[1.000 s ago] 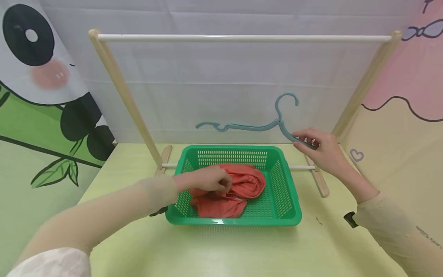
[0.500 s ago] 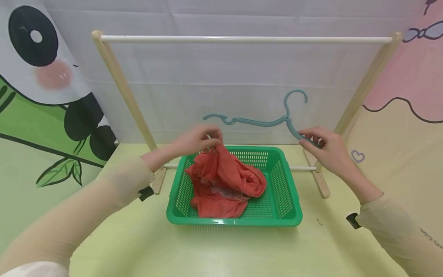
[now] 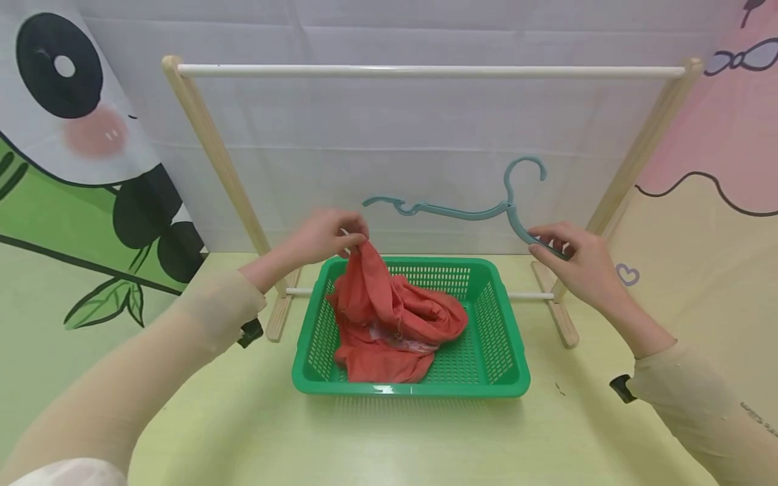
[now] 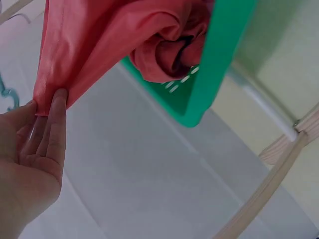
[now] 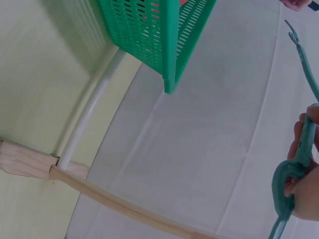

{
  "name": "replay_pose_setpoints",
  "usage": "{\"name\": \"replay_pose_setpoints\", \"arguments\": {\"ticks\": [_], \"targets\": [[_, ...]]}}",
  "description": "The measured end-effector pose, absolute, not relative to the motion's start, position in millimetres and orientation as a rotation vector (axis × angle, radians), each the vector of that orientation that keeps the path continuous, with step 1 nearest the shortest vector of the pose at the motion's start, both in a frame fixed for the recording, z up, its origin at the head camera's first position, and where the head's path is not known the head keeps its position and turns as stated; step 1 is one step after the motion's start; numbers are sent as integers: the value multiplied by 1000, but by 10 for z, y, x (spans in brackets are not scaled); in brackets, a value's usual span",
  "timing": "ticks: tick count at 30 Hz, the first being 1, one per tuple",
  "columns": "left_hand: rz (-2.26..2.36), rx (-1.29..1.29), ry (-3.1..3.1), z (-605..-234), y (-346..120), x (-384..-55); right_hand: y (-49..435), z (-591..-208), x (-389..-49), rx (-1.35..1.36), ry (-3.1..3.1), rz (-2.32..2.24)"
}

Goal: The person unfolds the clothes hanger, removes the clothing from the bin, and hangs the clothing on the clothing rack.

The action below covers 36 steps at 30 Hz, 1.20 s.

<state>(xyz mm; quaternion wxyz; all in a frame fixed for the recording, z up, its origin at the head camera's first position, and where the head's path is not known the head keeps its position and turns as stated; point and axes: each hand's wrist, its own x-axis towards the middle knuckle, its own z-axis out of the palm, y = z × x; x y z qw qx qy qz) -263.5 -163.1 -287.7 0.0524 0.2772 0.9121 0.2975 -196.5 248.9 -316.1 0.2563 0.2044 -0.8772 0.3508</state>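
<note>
A crumpled red garment [image 3: 395, 310] lies in a green plastic basket [image 3: 410, 389], with a pale patch showing among its folds. My left hand [image 3: 334, 236] pinches one end of it between thumb and fingers and holds that end up over the basket's back left corner. In the left wrist view, the cloth [image 4: 75, 55] stretches taut from the fingertips back into the basket. My right hand [image 3: 577, 260] grips one arm of a blue-green plastic hanger [image 3: 464, 214], its hook upward and its other arm reaching left above the basket. The right wrist view shows the hanger's notched end [image 5: 284, 184] beside the palm.
Behind the basket stands a clothes rack with wooden legs [image 3: 221, 169], a white top rail [image 3: 425, 71] and a low white crossbar [image 3: 529, 295]. The pale yellow table [image 3: 389, 439] bears both. A white cloth backdrop [image 3: 395, 115] hangs behind, with cartoon-printed panels at the sides.
My left hand has come up out of the basket and leftward, lifting one end of the red garment. The right hand and hanger have shifted slightly right.
</note>
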Motion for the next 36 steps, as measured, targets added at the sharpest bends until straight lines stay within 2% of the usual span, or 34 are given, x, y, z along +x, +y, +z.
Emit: {"name": "replay_pose_setpoints", "arguments": {"ticks": [6,12,23,29,36], "targets": [[785,926,2686,-3100,-1445,-2582,2495,-3166,-1985,545,-2395,937],[758,1104,2616,-3104,-1057,-2429,2501,-3160,-1986,541,-2397,938],[953,1235,2421,-3308,-441,-2272,2514,-3146,-1992,527,-2409,952],[880,1210,2324,-3447,-431,-2222,2521,-3176,-2008,510,-2426,954],[879,1091,2322,-3465,-745,-2257,2530,-3217,-2033,510,-2428,930]]}}
